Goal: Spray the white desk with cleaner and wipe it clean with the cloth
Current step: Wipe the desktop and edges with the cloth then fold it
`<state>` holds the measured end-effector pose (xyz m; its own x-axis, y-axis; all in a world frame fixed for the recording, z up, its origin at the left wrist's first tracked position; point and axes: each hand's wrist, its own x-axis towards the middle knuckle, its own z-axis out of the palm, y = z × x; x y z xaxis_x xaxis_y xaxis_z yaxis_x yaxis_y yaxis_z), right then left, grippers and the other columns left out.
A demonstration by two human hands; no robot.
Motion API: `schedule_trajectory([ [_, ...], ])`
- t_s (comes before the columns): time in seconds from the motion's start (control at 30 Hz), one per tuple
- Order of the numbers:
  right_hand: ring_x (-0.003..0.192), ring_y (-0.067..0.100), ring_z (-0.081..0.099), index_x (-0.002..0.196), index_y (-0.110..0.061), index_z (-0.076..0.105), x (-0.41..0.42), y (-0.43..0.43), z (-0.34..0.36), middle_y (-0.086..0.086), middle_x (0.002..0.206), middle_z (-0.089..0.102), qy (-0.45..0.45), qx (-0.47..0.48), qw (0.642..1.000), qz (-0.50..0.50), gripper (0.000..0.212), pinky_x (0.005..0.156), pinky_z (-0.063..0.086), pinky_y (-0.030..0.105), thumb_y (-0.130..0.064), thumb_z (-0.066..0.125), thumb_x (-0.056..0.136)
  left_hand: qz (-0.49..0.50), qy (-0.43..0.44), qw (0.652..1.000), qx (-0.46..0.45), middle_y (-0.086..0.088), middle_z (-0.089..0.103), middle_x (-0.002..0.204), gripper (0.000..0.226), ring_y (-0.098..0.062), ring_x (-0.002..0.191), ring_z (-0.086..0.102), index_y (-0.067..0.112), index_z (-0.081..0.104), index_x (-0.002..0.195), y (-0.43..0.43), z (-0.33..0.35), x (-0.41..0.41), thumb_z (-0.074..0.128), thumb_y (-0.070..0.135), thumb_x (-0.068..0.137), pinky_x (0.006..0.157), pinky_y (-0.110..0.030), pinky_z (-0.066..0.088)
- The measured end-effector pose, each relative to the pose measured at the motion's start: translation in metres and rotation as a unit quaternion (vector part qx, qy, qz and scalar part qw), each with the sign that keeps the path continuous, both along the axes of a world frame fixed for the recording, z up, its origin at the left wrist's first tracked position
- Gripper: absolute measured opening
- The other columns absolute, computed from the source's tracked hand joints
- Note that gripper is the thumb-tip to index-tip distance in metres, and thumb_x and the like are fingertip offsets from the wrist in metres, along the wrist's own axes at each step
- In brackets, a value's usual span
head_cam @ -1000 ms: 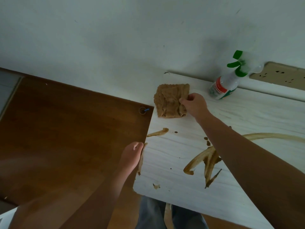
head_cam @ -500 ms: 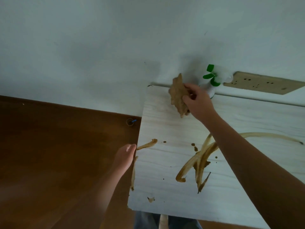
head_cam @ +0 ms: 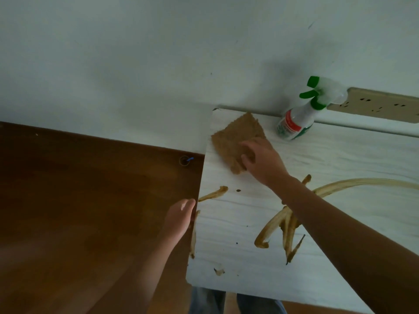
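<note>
- White wood-grain counter (head_cam: 226, 241) carries brown smears (head_cam: 288, 225).
- Clear green-triggered spray bottle (head_cam: 294, 122) stands by the wall.
- Brown square cloth (head_cam: 233, 137) lies at the counter's far-left corner.
- Right grip (head_cam: 264, 162) presses it, fingers spread.
- Left grip (head_cam: 179, 217) touches the counter's edge; closure unclear.

Pale, scuffed wall (head_cam: 136, 53) across the upper frame. Dark brown wooden floor (head_cam: 79, 211) at lower left, dimly lit. Beige socket strip (head_cam: 385, 105) at upper right.

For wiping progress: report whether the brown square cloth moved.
Yes. The brown square cloth, lifted before, is back down flat beside the white desk's far left corner.
</note>
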<state>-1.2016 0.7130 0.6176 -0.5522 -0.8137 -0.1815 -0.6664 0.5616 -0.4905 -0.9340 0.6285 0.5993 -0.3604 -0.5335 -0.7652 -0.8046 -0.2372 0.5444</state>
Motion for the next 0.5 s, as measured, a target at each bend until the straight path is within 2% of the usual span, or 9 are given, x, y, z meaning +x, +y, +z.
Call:
schedule_trajectory([
  [0.07, 0.138, 0.025, 0.039, 0.145, -0.024, 0.045, -0.009, -0.011, -0.012, 0.003, 0.149, 0.045, 0.052, 0.015, 0.998, 0.031, 0.052, 0.116, 0.032, 0.044, -0.035, 0.055, 0.096, 0.004, 0.006, 1.0, 0.013, 0.004, 0.064, 0.116, 0.046, -0.005, 0.098, 0.061, 0.015, 0.056, 0.138, 0.002, -0.003, 0.003, 0.04, 0.045, 0.106, 0.076, -0.026, 0.056],
  [0.13, 0.147, 0.027, 0.025, 0.154, -0.022, 0.031, -0.015, -0.024, -0.026, 0.005, 0.16, 0.029, 0.061, 0.047, 0.996, 0.04, 0.062, 0.122, 0.02, 0.046, -0.041, 0.05, 0.098, 0.017, 0.01, 1.0, 0.015, 0.005, 0.065, 0.115, 0.045, -0.007, 0.102, 0.063, 0.017, 0.058, 0.136, 0.004, -0.007, 0.005, 0.041, 0.046, 0.105, 0.084, -0.033, 0.06],
  [0.23, 0.152, 0.031, 0.014, 0.156, -0.017, 0.025, 0.003, -0.039, -0.043, 0.01, 0.164, 0.019, 0.095, 0.046, 0.993, 0.046, 0.069, 0.124, 0.007, 0.048, -0.049, 0.043, 0.098, 0.026, 0.009, 1.0, 0.01, 0.006, 0.065, 0.115, 0.04, -0.011, 0.106, 0.063, 0.022, 0.058, 0.132, 0.007, -0.009, 0.007, 0.041, 0.047, 0.105, 0.095, -0.042, 0.059],
  [0.33, 0.153, 0.031, 0.011, 0.157, -0.018, 0.023, 0.035, -0.045, -0.045, 0.011, 0.164, 0.019, 0.1, 0.038, 0.989, 0.103, 0.075, 0.124, 0.007, 0.053, -0.059, 0.038, 0.095, 0.032, 0.007, 0.999, 0.001, 0.004, 0.064, 0.128, 0.047, -0.012, 0.113, 0.062, 0.02, 0.056, 0.139, 0.01, -0.011, 0.01, 0.041, 0.048, 0.105, 0.099, -0.041, 0.056],
  [0.43, 0.153, 0.03, 0.013, 0.157, -0.021, 0.023, 0.023, -0.046, -0.045, 0.009, 0.165, 0.019, 0.117, 0.044, 0.973, 0.192, 0.071, 0.124, 0.008, 0.051, -0.057, 0.036, 0.097, 0.049, 0.002, 0.999, 0.001, 0.003, 0.066, 0.127, 0.047, -0.009, 0.108, 0.063, 0.019, 0.057, 0.139, 0.011, -0.01, 0.01, 0.041, 0.048, 0.105, 0.094, -0.037, 0.058],
  [0.5, 0.151, 0.029, 0.019, 0.156, -0.021, 0.026, -0.008, -0.053, -0.049, 0.009, 0.163, 0.024, 0.132, 0.041, 0.967, 0.213, 0.067, 0.124, 0.011, 0.05, -0.053, 0.035, 0.099, 0.053, 0.004, 0.999, -0.004, 0.004, 0.065, 0.126, 0.047, -0.005, 0.103, 0.061, 0.018, 0.057, 0.139, 0.011, -0.01, 0.008, 0.041, 0.046, 0.105, 0.084, -0.028, 0.058],
])
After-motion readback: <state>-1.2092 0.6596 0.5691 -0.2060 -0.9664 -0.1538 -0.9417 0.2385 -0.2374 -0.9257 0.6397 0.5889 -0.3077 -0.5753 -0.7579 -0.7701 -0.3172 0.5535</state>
